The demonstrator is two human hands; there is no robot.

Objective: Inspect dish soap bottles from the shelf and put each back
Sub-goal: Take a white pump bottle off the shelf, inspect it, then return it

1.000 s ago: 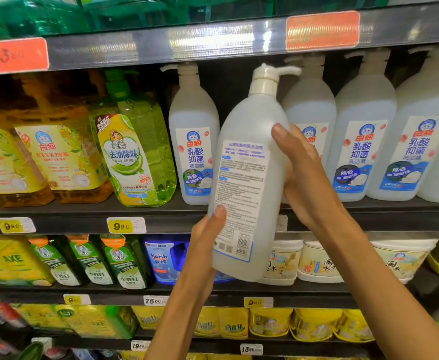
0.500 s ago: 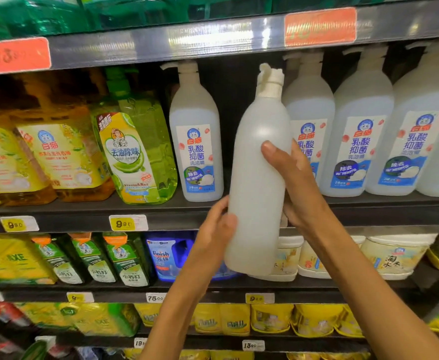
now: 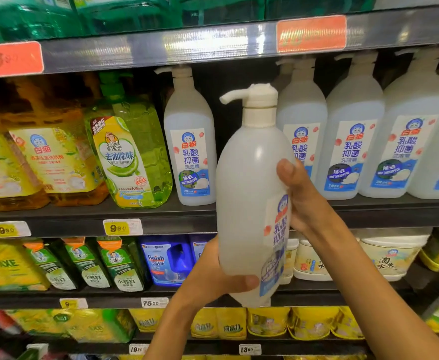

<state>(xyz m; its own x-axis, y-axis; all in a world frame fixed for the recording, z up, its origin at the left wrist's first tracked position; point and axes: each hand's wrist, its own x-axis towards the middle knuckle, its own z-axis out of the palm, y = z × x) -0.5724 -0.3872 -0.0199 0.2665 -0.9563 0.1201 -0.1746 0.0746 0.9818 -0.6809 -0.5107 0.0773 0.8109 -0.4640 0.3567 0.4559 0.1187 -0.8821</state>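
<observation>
In front of the middle shelf (image 3: 161, 216), both hands hold a white pump bottle (image 3: 249, 203) upright in the air. The left hand (image 3: 221, 279) grips its base with the thumb across the front; the right hand (image 3: 301, 198) clasps its side. Over the last second the bottle has been turned: the back label has gone, and the front label now shows edge-on at the right. Inspection looks nearly done; the gap in the row behind awaits it

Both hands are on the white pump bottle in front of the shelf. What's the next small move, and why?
Probably lift the white pump bottle back into the dark gap in its row: left hand holds its base, right hand its side, and the front label is coming round.
</observation>
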